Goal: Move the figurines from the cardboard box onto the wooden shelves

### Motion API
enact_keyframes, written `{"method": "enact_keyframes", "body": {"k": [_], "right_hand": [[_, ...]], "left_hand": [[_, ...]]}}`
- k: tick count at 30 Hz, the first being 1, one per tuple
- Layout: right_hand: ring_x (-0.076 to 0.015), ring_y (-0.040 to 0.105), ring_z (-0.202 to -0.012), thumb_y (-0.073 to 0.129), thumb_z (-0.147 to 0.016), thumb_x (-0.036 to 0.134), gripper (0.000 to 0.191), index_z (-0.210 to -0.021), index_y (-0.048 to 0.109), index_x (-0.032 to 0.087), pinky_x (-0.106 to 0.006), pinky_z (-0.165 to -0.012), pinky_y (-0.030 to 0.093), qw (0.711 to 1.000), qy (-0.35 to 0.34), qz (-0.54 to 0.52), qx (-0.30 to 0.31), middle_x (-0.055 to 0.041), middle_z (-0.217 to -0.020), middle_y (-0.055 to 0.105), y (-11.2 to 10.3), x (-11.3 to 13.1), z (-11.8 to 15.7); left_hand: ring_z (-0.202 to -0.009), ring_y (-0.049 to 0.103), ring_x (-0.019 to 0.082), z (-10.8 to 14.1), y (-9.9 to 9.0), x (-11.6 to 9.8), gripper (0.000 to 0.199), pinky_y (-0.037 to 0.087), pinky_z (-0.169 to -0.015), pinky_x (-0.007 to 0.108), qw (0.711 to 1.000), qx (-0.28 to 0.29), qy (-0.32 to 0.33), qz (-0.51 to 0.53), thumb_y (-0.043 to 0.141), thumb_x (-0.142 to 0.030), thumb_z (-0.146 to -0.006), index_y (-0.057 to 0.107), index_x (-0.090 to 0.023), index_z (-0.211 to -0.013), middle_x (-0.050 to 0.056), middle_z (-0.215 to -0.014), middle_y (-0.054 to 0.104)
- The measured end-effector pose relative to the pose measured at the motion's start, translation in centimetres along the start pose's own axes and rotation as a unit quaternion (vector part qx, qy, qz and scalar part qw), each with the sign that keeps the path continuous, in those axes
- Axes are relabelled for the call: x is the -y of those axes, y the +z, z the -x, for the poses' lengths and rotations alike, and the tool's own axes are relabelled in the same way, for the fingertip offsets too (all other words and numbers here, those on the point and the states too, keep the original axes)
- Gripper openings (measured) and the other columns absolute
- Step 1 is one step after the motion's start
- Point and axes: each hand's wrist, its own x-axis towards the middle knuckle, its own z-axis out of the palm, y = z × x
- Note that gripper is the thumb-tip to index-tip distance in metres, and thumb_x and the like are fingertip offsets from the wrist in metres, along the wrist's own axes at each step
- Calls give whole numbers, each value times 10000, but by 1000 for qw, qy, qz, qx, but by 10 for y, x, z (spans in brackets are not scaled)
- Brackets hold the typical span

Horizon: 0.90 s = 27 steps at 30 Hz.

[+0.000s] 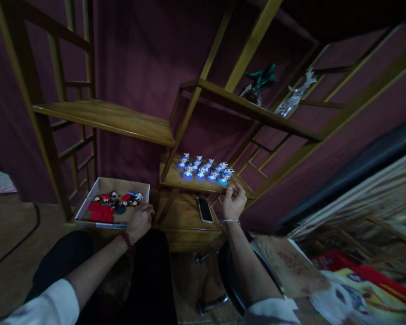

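Several small blue and white figurines (200,173) stand in rows on a low wooden shelf (176,181). At the right end of the rows is my right hand (235,201), its fingers curled close to the last figurines; whether it holds anything is too small to tell. A cardboard box (98,184) at the left holds several figures with red and black bases (103,212). My left hand (141,222) rests at the box's right front corner, fingers bent around the edge.
A phone (205,210) lies on the lower wooden surface. Higher up, a green figure (263,79) and a clear deer-like ornament (296,95) stand on a shelf. An empty-looking shelf board (104,118) juts out above the box. A wheeled stool (228,275) stands below.
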Motion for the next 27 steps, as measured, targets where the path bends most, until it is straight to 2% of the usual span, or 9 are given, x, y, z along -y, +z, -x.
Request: {"method": "enact_keyframes", "body": {"k": [1, 3, 6, 9, 12, 14, 18, 24, 27], "right_hand": [[-184, 553, -879, 366, -828, 377, 380, -1090, 479, 127, -347, -808, 423, 999, 12, -31, -24, -114, -963, 589, -2, 8, 9], [-162, 548, -824, 408, -822, 371, 329, -1044, 485, 141, -312, -765, 438, 995, 22, -92, -29, -85, -919, 571, -5, 25, 31], [-148, 542, -769, 446, -820, 320, 242, -995, 487, 158, -299, -736, 445, 987, -21, -153, 40, -48, -832, 557, -7, 50, 72], [-154, 541, -773, 449, -821, 259, 162, -941, 515, 173, -300, -728, 452, 969, -104, -168, 146, -51, -812, 564, -1, 72, 114], [-156, 556, -826, 424, -827, 204, 160, -931, 546, 197, -294, -768, 458, 924, -167, -193, 284, -51, -839, 601, 15, 89, 151], [-148, 562, -825, 415, -828, 186, 196, -960, 558, 210, -271, -756, 466, 893, -175, -184, 371, -40, -846, 610, 30, 99, 169], [-132, 577, -832, 411, -816, 144, 258, -1026, 546, 206, -247, -777, 471, 857, -162, -157, 464, -39, -931, 609, 63, 110, 194], [-160, 571, -928, 406, -783, 81, 306, -1042, 540, 173, -273, -820, 457, 836, -148, -96, 519, -69, -987, 602, 110, 116, 210], [-195, 563, -979, 426, -773, 86, 319, -1070, 525, 153, -302, -824, 451, 829, -133, -53, 541, -103, -1032, 597, 129, 117, 213]], "left_hand": [[-1012, 525, 168, -1, -1, 5, 286, 398, -913, 285, 1000, 3, 0, -12, 371, -25, -749, 618, -141, -834, 83, -1045, 595], [-1023, 523, 182, -2, -5, 14, 287, 393, -916, 300, 998, 22, -25, -45, 383, -38, -749, 620, -133, -880, 95, -1057, 595], [-1072, 496, 196, 0, -10, 27, 337, 374, -930, 309, 992, 55, -61, -93, 395, -21, -720, 602, -111, -971, 118, -1121, 570], [-1062, 495, 207, 6, -11, 40, 316, 368, -924, 308, 988, 71, -77, -115, 368, -43, -750, 603, -91, -955, 137, -1083, 585], [-1008, 518, 217, 16, -7, 54, 282, 386, -881, 304, 982, 96, -106, -120, 357, -60, -765, 614, -94, -878, 137, -1002, 609], [-995, 525, 222, 22, -3, 62, 277, 382, -879, 315, 981, 110, -111, -118, 350, -94, -791, 614, -98, -877, 139, -997, 611], [-1008, 531, 208, 30, 2, 76, 308, 361, -899, 310, 980, 129, -112, -98, 307, -151, -840, 608, -112, -892, 139, -1021, 614], [-956, 586, 177, 25, -5, 82, 328, 411, -809, 281, 973, 183, -126, -55, 277, -216, -863, 590, -175, -948, 89, -1031, 634], [-921, 608, 192, 22, -8, 84, 322, 428, -764, 295, 964, 205, -152, -71, 295, -259, -859, 592, -189, -963, 92, -1041, 638]]}}
